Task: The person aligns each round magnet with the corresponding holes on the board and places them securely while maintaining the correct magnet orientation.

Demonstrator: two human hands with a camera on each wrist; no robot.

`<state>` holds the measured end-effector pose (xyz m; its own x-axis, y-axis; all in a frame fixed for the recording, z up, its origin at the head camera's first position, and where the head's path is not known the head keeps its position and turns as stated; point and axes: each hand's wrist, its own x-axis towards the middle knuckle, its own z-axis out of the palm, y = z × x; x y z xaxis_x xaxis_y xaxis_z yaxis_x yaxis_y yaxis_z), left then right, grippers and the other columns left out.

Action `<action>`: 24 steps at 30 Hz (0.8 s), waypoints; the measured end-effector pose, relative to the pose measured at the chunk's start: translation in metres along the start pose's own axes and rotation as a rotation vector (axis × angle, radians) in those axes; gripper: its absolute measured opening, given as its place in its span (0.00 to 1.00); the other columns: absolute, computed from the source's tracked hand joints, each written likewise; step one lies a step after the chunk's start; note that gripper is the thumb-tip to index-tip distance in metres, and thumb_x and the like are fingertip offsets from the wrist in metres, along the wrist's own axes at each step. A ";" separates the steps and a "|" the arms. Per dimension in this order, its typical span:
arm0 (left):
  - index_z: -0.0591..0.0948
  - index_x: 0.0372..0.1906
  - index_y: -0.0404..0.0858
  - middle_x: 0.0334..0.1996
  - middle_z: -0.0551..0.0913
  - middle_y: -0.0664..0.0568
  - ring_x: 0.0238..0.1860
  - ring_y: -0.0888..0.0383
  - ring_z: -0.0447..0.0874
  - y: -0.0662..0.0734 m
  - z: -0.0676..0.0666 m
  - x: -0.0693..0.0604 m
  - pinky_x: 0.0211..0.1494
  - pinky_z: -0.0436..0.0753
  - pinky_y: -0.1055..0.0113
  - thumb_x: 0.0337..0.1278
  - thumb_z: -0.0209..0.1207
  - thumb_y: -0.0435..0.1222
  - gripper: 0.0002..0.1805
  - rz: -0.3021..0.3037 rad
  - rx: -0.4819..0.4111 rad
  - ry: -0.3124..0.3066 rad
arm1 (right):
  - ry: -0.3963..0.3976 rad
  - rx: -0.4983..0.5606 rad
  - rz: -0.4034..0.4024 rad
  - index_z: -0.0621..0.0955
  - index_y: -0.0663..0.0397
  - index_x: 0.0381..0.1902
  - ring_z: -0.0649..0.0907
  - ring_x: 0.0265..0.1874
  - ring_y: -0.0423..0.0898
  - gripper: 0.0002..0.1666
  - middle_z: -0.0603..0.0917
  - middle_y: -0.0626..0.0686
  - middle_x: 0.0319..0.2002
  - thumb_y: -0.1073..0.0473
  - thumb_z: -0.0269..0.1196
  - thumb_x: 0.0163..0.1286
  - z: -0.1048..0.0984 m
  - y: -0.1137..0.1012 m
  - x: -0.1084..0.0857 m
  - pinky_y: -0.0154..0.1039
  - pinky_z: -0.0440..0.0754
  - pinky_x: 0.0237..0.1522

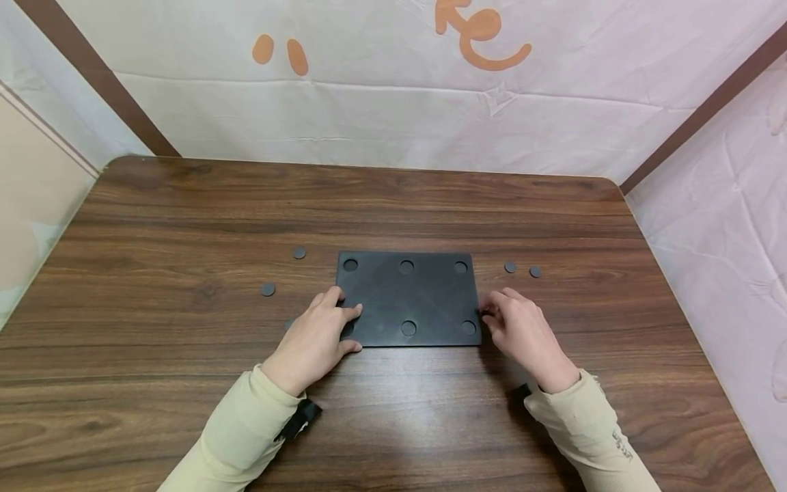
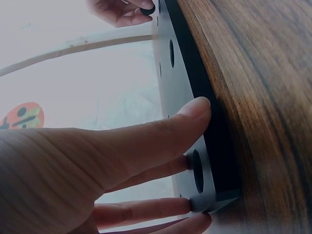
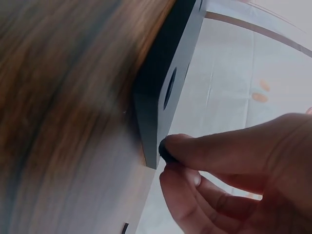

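A dark rectangular board [image 1: 408, 294] with round recesses lies flat on the table. My left hand [image 1: 315, 336] grips its left end, the thumb at the near edge and other fingers on the top and left edge; the left wrist view shows this hand [image 2: 131, 156] on the board [image 2: 183, 78]. At the board's right edge, my right hand [image 1: 522, 331] pinches a small dark disc [image 1: 488, 313]. In the right wrist view the disc [image 3: 166, 152] sits between thumb and fingertips of that hand [image 3: 234, 170], beside the board's edge [image 3: 148, 117].
Two loose grey discs [image 1: 299, 253] [image 1: 268, 290] lie left of the board, and another is partly hidden by my left hand. Two more discs [image 1: 510, 267] [image 1: 535, 272] lie to its right. A pale patterned curtain [image 1: 381, 123] hangs behind the wooden table [image 1: 393, 424].
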<state>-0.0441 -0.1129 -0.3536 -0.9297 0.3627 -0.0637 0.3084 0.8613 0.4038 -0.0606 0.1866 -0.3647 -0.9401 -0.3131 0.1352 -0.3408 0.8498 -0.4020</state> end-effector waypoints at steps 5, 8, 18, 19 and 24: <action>0.82 0.55 0.33 0.51 0.75 0.37 0.49 0.45 0.74 0.000 0.000 0.001 0.41 0.81 0.57 0.44 0.73 0.37 0.29 0.005 0.010 0.007 | 0.015 0.032 -0.048 0.83 0.58 0.31 0.75 0.22 0.40 0.08 0.78 0.51 0.26 0.74 0.66 0.56 0.000 -0.002 0.001 0.36 0.74 0.24; 0.82 0.55 0.33 0.50 0.75 0.37 0.47 0.46 0.74 0.000 0.000 0.001 0.41 0.81 0.57 0.44 0.73 0.38 0.29 0.004 0.018 0.004 | 0.011 0.053 -0.069 0.83 0.56 0.32 0.77 0.23 0.40 0.08 0.81 0.50 0.28 0.73 0.66 0.57 0.000 -0.003 0.000 0.36 0.75 0.25; 0.81 0.55 0.33 0.51 0.75 0.37 0.49 0.45 0.74 0.001 0.002 0.001 0.42 0.81 0.57 0.44 0.73 0.38 0.29 0.003 0.027 0.001 | -0.026 0.081 -0.103 0.84 0.55 0.34 0.81 0.26 0.41 0.09 0.85 0.51 0.32 0.73 0.65 0.59 0.002 -0.005 0.000 0.36 0.79 0.29; 0.81 0.55 0.33 0.51 0.75 0.37 0.49 0.45 0.74 0.001 0.001 0.001 0.42 0.81 0.57 0.44 0.73 0.38 0.29 0.003 0.026 0.001 | -0.031 0.084 -0.103 0.84 0.55 0.34 0.82 0.26 0.41 0.09 0.85 0.51 0.32 0.72 0.65 0.59 0.002 -0.005 0.000 0.37 0.79 0.29; 0.81 0.55 0.33 0.51 0.74 0.37 0.50 0.44 0.74 0.001 0.001 0.001 0.43 0.81 0.57 0.44 0.72 0.38 0.29 0.000 0.028 -0.002 | -0.048 0.082 -0.112 0.84 0.54 0.33 0.83 0.28 0.41 0.09 0.86 0.50 0.32 0.72 0.65 0.59 0.002 -0.005 -0.001 0.37 0.81 0.31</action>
<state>-0.0443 -0.1117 -0.3541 -0.9294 0.3634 -0.0651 0.3140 0.8709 0.3782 -0.0583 0.1815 -0.3642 -0.8939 -0.4256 0.1403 -0.4395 0.7715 -0.4600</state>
